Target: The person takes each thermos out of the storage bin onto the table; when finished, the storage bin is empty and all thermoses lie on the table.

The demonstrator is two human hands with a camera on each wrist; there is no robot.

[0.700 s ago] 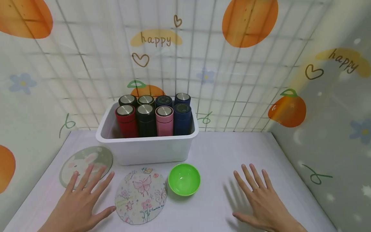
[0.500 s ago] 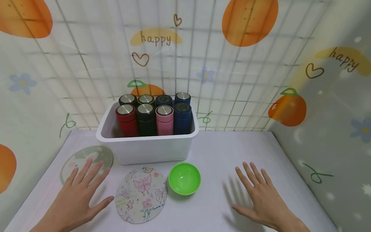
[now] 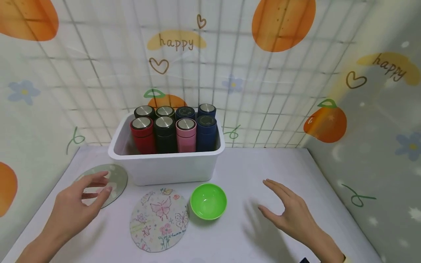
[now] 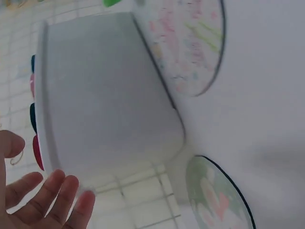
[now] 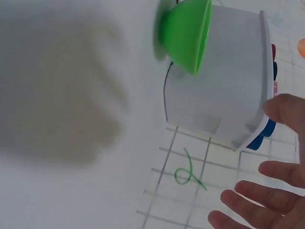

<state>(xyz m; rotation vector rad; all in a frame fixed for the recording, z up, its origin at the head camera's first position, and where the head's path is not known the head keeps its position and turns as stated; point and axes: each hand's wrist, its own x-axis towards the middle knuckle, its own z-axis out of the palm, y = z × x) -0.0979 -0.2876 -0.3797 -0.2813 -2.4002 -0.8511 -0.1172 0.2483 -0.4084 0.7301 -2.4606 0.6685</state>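
My left hand hovers over the left side of the table, its fingers loosely bent and nothing in them. In the head view it overlaps a green round mat with a pale animal print. On the right, my right hand is also held above the table, thumb apart from the fingers, holding nothing. Between the hands lie a round mat with butterflies and a bright green bowl. Behind them stands a white bin with upright bottles, among them a red bottle, a pink bottle and a navy bottle.
A white cloth covers the table. Printed curtains enclose it at the back and both sides, with a wire grid showing behind the back one. The bin stands close to the back curtain.
Both hands have turned from palm-down with spread fingers to a sideways pose with bent fingers. The left hand has drawn a little to the left. Mats, bowl and bin stay put.
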